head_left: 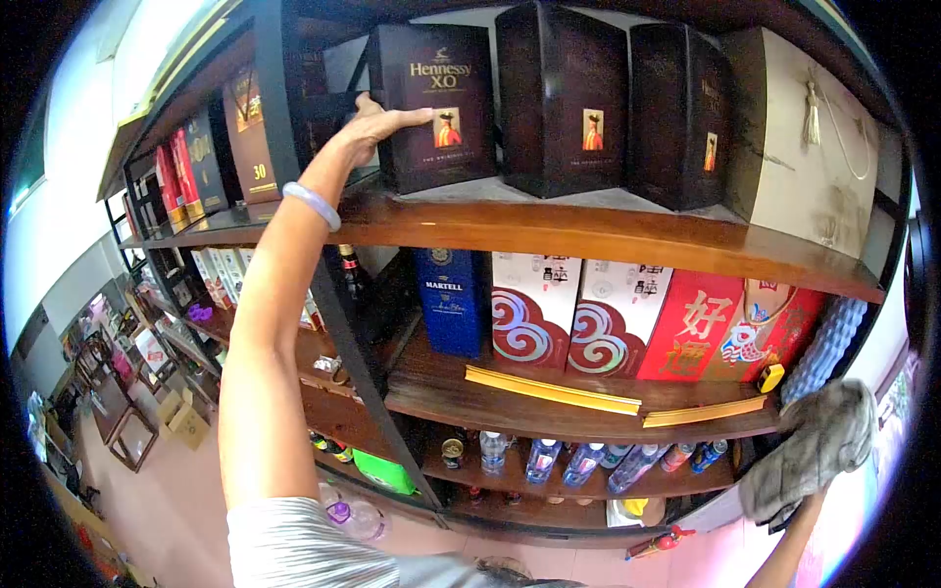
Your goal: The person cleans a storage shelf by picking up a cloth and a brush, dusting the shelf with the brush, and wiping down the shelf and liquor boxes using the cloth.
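Note:
My left hand (372, 125), with a pale bangle (312, 204) on its wrist, grips the left side of a dark Hennessy X.O box (441, 108). Its thumb lies across the box front; the other fingers are partly hidden at the side. This box stands upright on the upper wooden shelf (588, 227), beside two more dark boxes (562, 108) of the same look. Low on the right, my right hand, mostly covered, holds a crumpled grey cloth (818, 451) near the shelf's right end.
A beige gift box (809, 147) with a tassel stands at the right. Below are a blue Martell box (451, 304), white-and-red boxes (534, 314), gold strips (549, 390) and several bottles (542, 459). A black upright post (358, 353) divides the shelving.

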`<state>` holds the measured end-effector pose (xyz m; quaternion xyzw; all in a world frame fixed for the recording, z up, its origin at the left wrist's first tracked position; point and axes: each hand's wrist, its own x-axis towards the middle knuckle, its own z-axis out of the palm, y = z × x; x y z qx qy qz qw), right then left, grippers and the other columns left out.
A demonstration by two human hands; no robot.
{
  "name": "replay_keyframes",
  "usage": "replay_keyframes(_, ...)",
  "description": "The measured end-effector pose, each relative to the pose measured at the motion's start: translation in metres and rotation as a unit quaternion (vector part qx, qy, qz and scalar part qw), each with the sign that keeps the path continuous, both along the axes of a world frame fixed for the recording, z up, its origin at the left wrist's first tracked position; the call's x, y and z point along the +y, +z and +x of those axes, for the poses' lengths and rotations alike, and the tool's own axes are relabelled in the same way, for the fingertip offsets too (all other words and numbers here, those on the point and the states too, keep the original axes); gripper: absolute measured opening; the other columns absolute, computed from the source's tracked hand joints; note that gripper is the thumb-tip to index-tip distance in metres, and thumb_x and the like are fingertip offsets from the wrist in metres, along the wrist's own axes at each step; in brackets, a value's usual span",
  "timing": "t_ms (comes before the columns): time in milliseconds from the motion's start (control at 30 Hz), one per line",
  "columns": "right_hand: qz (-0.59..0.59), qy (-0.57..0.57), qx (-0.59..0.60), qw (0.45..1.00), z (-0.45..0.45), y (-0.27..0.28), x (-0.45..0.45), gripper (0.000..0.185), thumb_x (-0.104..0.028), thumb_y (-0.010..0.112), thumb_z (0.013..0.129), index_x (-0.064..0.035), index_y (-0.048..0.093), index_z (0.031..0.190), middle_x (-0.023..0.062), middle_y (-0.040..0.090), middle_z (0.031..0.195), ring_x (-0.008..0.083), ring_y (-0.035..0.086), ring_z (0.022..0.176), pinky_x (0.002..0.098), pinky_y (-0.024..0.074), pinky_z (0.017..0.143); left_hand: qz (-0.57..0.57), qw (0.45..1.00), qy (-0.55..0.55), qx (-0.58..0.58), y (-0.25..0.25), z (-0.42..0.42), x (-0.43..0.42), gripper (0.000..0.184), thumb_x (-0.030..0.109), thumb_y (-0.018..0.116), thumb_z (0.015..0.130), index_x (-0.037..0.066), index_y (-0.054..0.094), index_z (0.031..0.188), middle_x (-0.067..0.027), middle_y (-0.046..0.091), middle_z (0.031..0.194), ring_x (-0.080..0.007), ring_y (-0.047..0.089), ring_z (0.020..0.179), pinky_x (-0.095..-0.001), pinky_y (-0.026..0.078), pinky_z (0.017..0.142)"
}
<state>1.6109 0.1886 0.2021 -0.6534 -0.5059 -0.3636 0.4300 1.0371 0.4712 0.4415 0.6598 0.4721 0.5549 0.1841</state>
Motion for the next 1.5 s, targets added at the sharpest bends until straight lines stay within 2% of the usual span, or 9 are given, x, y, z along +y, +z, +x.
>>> replay_keyframes(200,-0.154,-0.041,0.172,0.972,0.016,-0.111,-0.062,0.027,-0.016,0.055,0.089,-0.0032,0.056,0.113,0.0061,0.060,0.093,0.0166,0.059,0.081,0.0303,0.0514,0.072,-0.057,0.996,-0.071,-0.013,0.009,0.014,-0.022,0.115,0.030,0.085,0.054,-0.025,0.015,0.127,-0.0337,0.048,0.119,-0.0357,0.057,0.106,-0.0397,0.047,0.094)
replay_keyframes(233,-0.167,-0.045,0.189,0.967,0.018,-0.120,-0.072,0.027,-0.016,0.055,0.089,-0.0032,0.056,0.113,0.0061,0.060,0.093,0.0166,0.059,0.081,0.0302,0.0514,0.072,0.004,1.000,0.023,-0.021,0.003,0.010,0.001,0.104,0.033,0.083,0.055,-0.026,0.028,0.120,-0.0318,0.053,0.113,-0.0341,0.061,0.099,-0.0362,0.050,0.090)
replay_keyframes(467,-0.230,-0.075,0.290,0.926,0.011,-0.171,-0.119,0.027,-0.016,0.056,0.088,-0.0032,0.056,0.113,0.0064,0.060,0.095,0.0163,0.059,0.082,0.0300,0.0512,0.073,0.050,0.994,0.093,0.003,0.000,0.011,0.005,0.109,0.042,0.083,0.050,-0.028,0.031,0.116,-0.0306,0.057,0.106,-0.0323,0.062,0.095,-0.0326,0.051,0.084)
replay_keyframes(600,-0.235,-0.077,0.314,0.917,0.011,-0.182,-0.133,0.027,-0.015,0.057,0.088,-0.0033,0.056,0.113,0.0066,0.059,0.096,0.0162,0.058,0.083,0.0298,0.0510,0.073,0.127,0.983,0.118,-0.061,-0.004,0.023,-0.006,0.040,0.022,0.079,0.062,-0.010,0.066,0.082,-0.0169,0.067,0.081,-0.0220,0.064,0.064,-0.0303,0.053,0.064)
replay_keyframes(933,-0.210,0.023,0.339,0.917,-0.011,-0.176,-0.109,0.028,-0.014,0.060,0.087,-0.0033,0.056,0.112,0.0071,0.058,0.098,0.0159,0.058,0.085,0.0294,0.0507,0.073,0.199,0.947,-0.095,-0.232,0.000,0.016,-0.073,0.045,0.013,0.079,0.063,-0.013,0.061,0.095,-0.0194,0.065,0.091,-0.0254,0.065,0.076,-0.0322,0.054,0.072)
replay_keyframes(1067,-0.174,0.130,0.382,0.898,-0.024,-0.168,-0.076,0.028,-0.014,0.057,0.088,-0.0024,0.055,0.114,0.0084,0.059,0.101,0.0175,0.059,0.087,0.0310,0.0518,0.076,0.174,0.930,-0.149,-0.289,-0.010,0.015,-0.112,0.035,0.013,0.074,0.069,-0.003,0.066,0.099,-0.0128,0.065,0.099,-0.0242,0.062,0.089,-0.0358,0.047,0.088)
replay_keyframes(1233,-0.036,0.341,0.593,0.729,-0.046,-0.151,-0.049,0.030,-0.013,0.055,0.090,-0.0011,0.053,0.117,0.0100,0.060,0.105,0.0195,0.061,0.089,0.0330,0.0531,0.079,0.169,0.927,-0.074,-0.326,-0.029,-0.007,-0.161,0.039,0.017,0.053,0.085,-0.005,0.056,0.116,-0.0207,0.054,0.125,-0.0378,0.052,0.113,-0.0500,0.043,0.098)
replay_keyframes(1333,0.074,0.438,0.666,0.599,-0.063,-0.144,-0.059,0.030,-0.013,0.053,0.091,-0.0004,0.052,0.119,0.0110,0.061,0.107,0.0207,0.062,0.091,0.0342,0.0539,0.082,0.287,0.952,0.012,-0.101,-0.091,0.004,-0.198,0.047,0.017,0.062,0.078,-0.005,0.054,0.119,-0.0223,0.055,0.121,-0.0372,0.054,0.110,-0.0496,0.047,0.092)
replay_keyframes(1500,0.103,0.511,0.683,0.512,-0.061,-0.136,-0.073,0.030,-0.015,0.049,0.093,0.0001,0.052,0.120,0.0141,0.062,0.110,0.0224,0.064,0.092,0.0369,0.0558,0.080,0.108,0.978,-0.137,-0.119,-0.201,0.003,-0.211,0.048,0.013,0.064,0.075,-0.006,0.054,0.117,-0.0215,0.056,0.117,-0.0356,0.056,0.105,-0.0475,0.049,0.090)
